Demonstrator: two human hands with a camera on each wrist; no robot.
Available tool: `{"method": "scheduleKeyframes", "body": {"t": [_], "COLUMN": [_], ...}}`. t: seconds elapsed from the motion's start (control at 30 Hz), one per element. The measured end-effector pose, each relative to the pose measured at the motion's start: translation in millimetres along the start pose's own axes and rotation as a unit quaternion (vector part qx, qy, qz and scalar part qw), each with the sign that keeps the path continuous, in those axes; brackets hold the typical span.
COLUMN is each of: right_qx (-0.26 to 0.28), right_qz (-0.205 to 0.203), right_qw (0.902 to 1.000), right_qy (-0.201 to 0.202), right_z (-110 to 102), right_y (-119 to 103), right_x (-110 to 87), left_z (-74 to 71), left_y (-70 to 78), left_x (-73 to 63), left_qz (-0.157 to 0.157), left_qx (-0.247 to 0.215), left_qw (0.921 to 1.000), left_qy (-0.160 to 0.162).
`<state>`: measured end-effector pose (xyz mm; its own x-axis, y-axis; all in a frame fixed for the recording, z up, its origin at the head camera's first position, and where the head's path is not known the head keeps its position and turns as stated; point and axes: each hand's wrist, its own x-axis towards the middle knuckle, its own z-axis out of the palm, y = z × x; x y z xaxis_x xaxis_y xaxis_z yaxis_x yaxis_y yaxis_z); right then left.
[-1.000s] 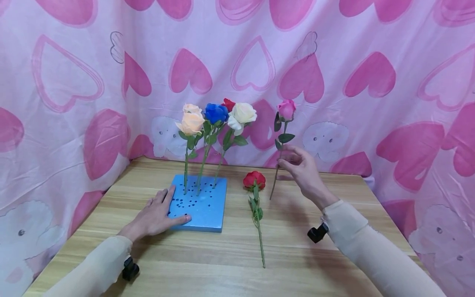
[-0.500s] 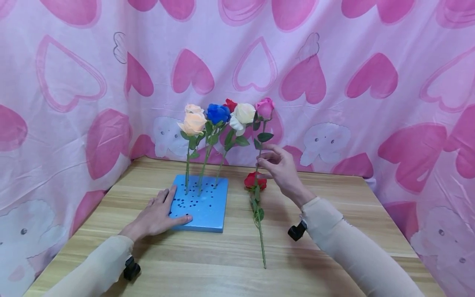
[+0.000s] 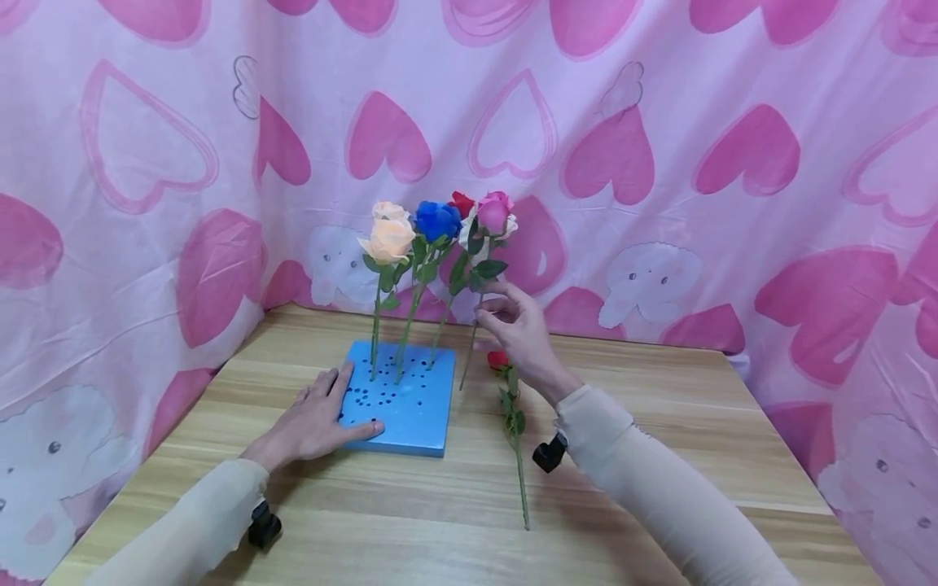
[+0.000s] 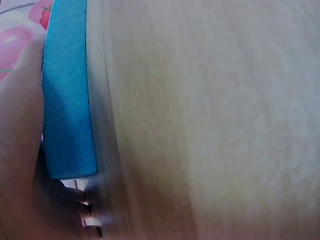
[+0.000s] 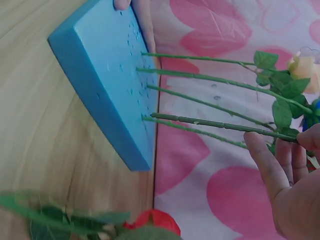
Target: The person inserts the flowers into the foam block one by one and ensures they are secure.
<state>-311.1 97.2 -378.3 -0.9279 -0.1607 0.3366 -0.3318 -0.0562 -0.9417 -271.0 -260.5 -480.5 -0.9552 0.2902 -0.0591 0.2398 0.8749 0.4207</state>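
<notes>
My left hand (image 3: 315, 419) rests on the left edge of a blue foam block (image 3: 410, 427) pitted with small holes, its thumb stretched over the top. My right hand (image 3: 522, 338) pinches the stem of a pink rose (image 3: 494, 212), held upright with its lower tip just off the block's right side. In the right wrist view this stem (image 5: 215, 123) points at the block, apart from its surface. Standing in the block are peach roses (image 3: 389, 239), a blue rose (image 3: 436, 220), a red rose (image 3: 462, 203) and a white rose (image 3: 510, 226), which the pink bloom partly hides.
Another red rose (image 3: 497, 360) lies on the wooden table (image 3: 630, 496), right of the block and partly under my right hand. A pink heart-patterned curtain (image 3: 608, 155) hangs behind and along the table's sides.
My right hand has carried the pink rose leftward, past the lying red rose, to the block's right edge. My left hand stays on the block. The view has shifted slightly.
</notes>
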Motion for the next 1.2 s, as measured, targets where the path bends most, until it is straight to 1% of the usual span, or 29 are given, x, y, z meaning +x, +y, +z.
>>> {"method": "scheduleKeyframes", "body": {"t": [0.2,0.4,0.7,0.93,1.2], "right_qx": [0.009,0.014,-0.002,-0.014,-0.03], "right_qz": [-0.005,-0.015,-0.019,-0.016,-0.015], "right_qw": [0.9999,0.9997,0.9998,0.9996,0.9992], "right_qy": [-0.009,-0.014,-0.01,-0.017,-0.021], "right_z": [17,30,46,49,51], "right_y": [11,21,36,41,46], "right_x": [4.2,9.8,17.2,20.8,20.2], "left_z": [0.8,1.4,0.2,0.1,-0.3], "left_y": [-1.1,-2.8,-0.7,0.7,0.4], "left_x": [0.9,2.6,1.8,1.7,1.8], "left_qz": [0.0,0.003,0.003,-0.002,0.001], "left_qx": [-0.002,0.001,-0.001,-0.001,0.0], "left_qw": [1.0,1.0,1.0,1.0,1.0], "left_qy": [0.0,0.001,0.002,0.002,0.003]}}
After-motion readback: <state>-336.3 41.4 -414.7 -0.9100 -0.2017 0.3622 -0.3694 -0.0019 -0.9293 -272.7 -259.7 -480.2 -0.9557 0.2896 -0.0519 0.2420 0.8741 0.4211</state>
